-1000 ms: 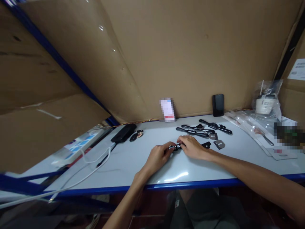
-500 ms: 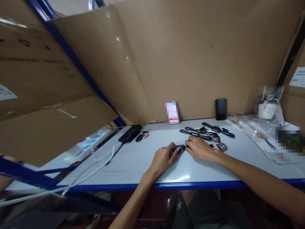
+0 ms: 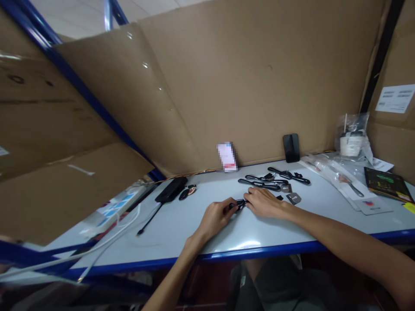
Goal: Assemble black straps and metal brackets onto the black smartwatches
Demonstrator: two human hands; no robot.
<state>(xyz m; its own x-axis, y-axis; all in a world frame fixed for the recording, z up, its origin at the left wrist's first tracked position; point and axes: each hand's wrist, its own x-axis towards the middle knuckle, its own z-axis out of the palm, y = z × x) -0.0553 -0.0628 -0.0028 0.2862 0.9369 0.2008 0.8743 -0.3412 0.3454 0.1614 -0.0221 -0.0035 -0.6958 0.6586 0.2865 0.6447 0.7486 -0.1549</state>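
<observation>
My left hand point(image 3: 215, 217) and my right hand point(image 3: 263, 202) meet over a small black part point(image 3: 239, 204) that lies on the white table point(image 3: 181, 224). Both hands pinch it, the left from the left end and the right from the right end. Just beyond my right hand lie several long black strap-like pieces point(image 3: 259, 183) and small grey metal plates point(image 3: 293, 198).
A black phone point(image 3: 291, 147) leans on the cardboard wall point(image 3: 246, 82) at the back. A black adapter point(image 3: 171, 189) with a cable and a key fob point(image 3: 187, 192) lie to the left. Plastic bags, a white cup point(image 3: 350, 144) and a dark booklet point(image 3: 385, 183) sit on the right.
The camera has tilted up and shifted. Both hands stay pinched on the small black part in about the same place on the table.
</observation>
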